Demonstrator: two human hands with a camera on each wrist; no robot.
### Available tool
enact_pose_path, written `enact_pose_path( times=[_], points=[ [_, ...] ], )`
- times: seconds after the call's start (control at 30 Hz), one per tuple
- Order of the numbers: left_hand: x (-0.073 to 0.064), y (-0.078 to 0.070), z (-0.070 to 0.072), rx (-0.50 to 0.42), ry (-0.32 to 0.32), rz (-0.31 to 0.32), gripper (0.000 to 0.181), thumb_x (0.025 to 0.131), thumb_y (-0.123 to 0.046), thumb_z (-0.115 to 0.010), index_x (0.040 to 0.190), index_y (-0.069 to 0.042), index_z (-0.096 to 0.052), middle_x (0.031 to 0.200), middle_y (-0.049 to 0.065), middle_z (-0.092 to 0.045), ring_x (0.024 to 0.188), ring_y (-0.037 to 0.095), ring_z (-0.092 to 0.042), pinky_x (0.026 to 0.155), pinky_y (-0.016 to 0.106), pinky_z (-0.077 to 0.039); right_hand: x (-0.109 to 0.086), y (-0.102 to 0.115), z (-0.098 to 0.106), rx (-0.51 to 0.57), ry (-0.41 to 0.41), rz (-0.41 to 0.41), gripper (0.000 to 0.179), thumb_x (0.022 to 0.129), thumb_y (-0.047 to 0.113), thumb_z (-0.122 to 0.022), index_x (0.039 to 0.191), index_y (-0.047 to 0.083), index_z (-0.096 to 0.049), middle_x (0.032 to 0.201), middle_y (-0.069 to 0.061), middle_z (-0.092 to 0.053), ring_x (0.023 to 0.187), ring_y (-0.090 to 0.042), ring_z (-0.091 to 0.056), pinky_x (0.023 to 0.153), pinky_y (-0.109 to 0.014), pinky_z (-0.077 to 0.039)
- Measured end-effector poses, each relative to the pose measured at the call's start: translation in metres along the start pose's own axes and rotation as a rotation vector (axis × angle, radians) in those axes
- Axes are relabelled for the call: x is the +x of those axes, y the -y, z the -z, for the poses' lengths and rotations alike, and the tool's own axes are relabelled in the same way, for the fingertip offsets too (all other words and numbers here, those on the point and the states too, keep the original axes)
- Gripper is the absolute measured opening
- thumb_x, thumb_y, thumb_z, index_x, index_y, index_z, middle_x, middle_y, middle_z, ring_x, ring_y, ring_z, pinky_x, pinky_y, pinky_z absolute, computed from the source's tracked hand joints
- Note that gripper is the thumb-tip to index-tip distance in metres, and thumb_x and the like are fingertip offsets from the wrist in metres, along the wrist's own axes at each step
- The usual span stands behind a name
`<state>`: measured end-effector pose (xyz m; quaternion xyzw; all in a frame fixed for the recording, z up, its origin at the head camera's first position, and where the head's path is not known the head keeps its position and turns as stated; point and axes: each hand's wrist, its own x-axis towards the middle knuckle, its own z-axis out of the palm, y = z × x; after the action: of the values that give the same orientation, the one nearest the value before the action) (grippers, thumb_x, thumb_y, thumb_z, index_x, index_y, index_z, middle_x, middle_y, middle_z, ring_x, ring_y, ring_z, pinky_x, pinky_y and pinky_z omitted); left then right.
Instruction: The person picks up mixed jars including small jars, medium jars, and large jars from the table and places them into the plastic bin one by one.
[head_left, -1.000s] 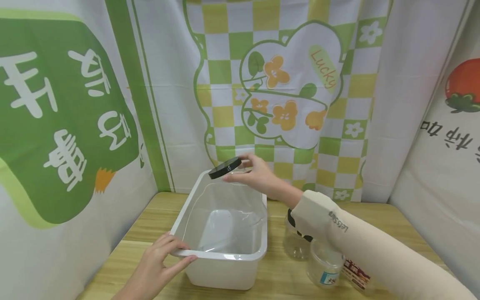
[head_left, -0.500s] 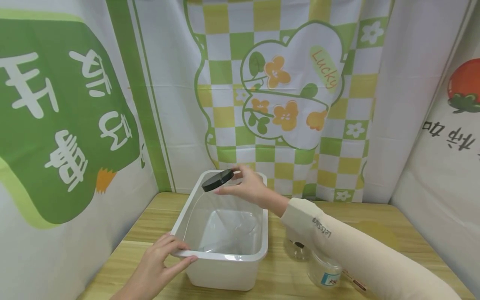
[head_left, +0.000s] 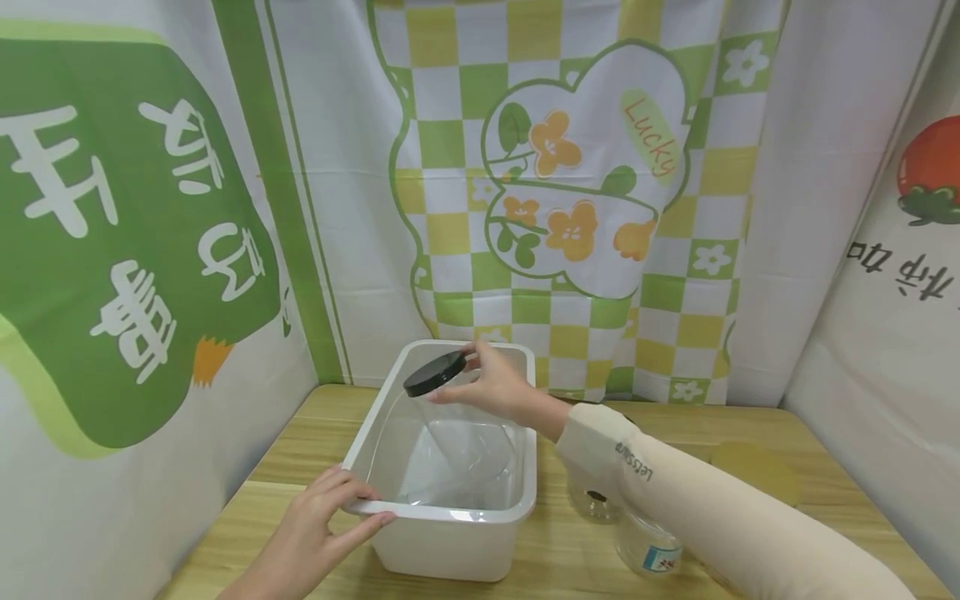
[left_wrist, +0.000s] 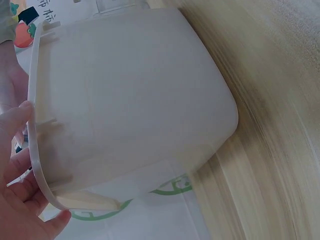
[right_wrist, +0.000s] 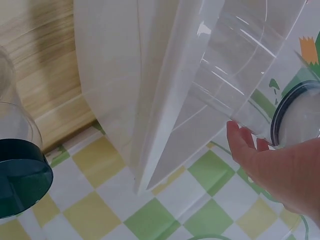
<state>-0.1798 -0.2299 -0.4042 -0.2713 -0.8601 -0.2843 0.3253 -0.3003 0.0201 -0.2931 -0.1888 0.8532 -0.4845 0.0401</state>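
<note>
A white plastic bin [head_left: 450, 550] stands on the wooden table. My left hand [head_left: 303, 533] grips its near left corner, thumb outside and fingers over the rim; the left wrist view shows the bin's outer wall [left_wrist: 135, 95] beside that hand. My right hand [head_left: 498, 387] holds a clear plastic jar [head_left: 435, 372] near its black lid, at the far part of the bin. The jar is tilted, lid up to the left, with its transparent body [right_wrist: 220, 82] reaching down inside the bin. Where the body's lower end rests, I cannot tell.
Right of the bin stand a clear jar with a blue label [head_left: 660, 558] and another clear jar [head_left: 592, 500], partly behind my right sleeve. A dark-lidded jar [right_wrist: 22, 175] shows in the right wrist view. A yellow disc [head_left: 757, 471] lies further right. Printed cloth [head_left: 562, 50] hangs behind.
My right hand has moved down and slightly left, lowering the black-lidded jar into the bin. My left hand has stayed on the rim.
</note>
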Motion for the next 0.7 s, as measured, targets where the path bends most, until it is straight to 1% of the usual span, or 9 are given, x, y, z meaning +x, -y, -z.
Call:
enact_pose_path(
  times=[0.03, 0.1, 0.2, 0.27, 0.4, 0.6, 0.7],
  points=[
    [0.0, 0.0, 0.0, 0.001, 0.001, -0.001, 0.031, 0.075, -0.011, -0.094, 0.09, -0.026, -0.071, 0.095, -0.022, -0.063, 0.088, 0.0, -0.056, 0.073, 0.024, -0.054, 0.0, 0.0, 0.0, -0.001, 0.003, -0.001, 0.08, 0.082, 0.027, -0.092, 0.146, 0.004, -0.049, 0.139, -0.022, -0.061, 0.11, -0.029, -0.07, 0.094, -0.039, -0.057],
    [0.001, 0.0, 0.0, 0.001, 0.001, -0.006, 0.031, 0.075, -0.011, -0.094, 0.09, -0.026, -0.071, 0.095, -0.021, -0.063, 0.088, 0.0, -0.056, 0.073, 0.024, -0.054, 0.0, 0.0, 0.0, -0.006, 0.014, -0.004, 0.082, 0.084, 0.029, -0.091, 0.15, 0.005, -0.047, 0.144, -0.022, -0.058, 0.117, -0.032, -0.068, 0.099, -0.043, -0.056],
    [0.001, 0.0, 0.0, -0.001, -0.002, -0.018, 0.032, 0.075, -0.011, -0.094, 0.09, -0.026, -0.071, 0.095, -0.021, -0.063, 0.087, 0.001, -0.056, 0.075, 0.02, -0.052, -0.001, 0.001, 0.003, -0.016, 0.024, 0.001, 0.086, 0.087, 0.033, -0.088, 0.155, 0.005, -0.043, 0.151, -0.023, -0.053, 0.132, -0.037, -0.06, 0.107, -0.049, -0.052],
    [0.001, 0.0, 0.0, -0.002, -0.003, -0.025, 0.031, 0.075, -0.011, -0.094, 0.09, -0.026, -0.071, 0.095, -0.02, -0.063, 0.087, 0.001, -0.057, 0.076, 0.018, -0.05, -0.001, 0.002, 0.005, -0.023, 0.024, 0.006, 0.087, 0.088, 0.034, -0.087, 0.156, 0.006, -0.041, 0.153, -0.023, -0.052, 0.137, -0.04, -0.055, 0.109, -0.051, -0.051],
    [0.002, 0.0, 0.0, 0.009, 0.001, -0.029, 0.031, 0.075, -0.012, -0.094, 0.09, -0.027, -0.071, 0.096, -0.021, -0.062, 0.088, 0.001, -0.056, 0.077, 0.016, -0.049, -0.003, 0.003, 0.011, -0.017, 0.014, 0.002, 0.085, 0.088, 0.032, -0.087, 0.156, 0.006, -0.043, 0.152, -0.023, -0.052, 0.136, -0.041, -0.057, 0.108, -0.05, -0.053],
    [0.003, -0.001, 0.001, 0.021, 0.017, -0.01, 0.031, 0.076, -0.013, -0.093, 0.09, -0.028, -0.07, 0.096, -0.022, -0.061, 0.088, 0.0, -0.056, 0.077, 0.019, -0.051, -0.008, 0.0, 0.018, -0.023, 0.006, -0.003, 0.082, 0.088, 0.032, -0.086, 0.155, 0.008, -0.046, 0.151, -0.022, -0.054, 0.137, -0.043, -0.056, 0.108, -0.051, -0.052],
    [0.003, -0.002, 0.001, 0.025, 0.023, -0.003, 0.031, 0.076, -0.013, -0.094, 0.09, -0.028, -0.07, 0.096, -0.022, -0.061, 0.088, 0.001, -0.056, 0.075, 0.022, -0.053, -0.012, -0.001, 0.022, -0.019, 0.01, -0.008, 0.081, 0.089, 0.032, -0.086, 0.155, 0.008, -0.046, 0.15, -0.022, -0.055, 0.136, -0.044, -0.056, 0.109, -0.051, -0.052]
  ],
)
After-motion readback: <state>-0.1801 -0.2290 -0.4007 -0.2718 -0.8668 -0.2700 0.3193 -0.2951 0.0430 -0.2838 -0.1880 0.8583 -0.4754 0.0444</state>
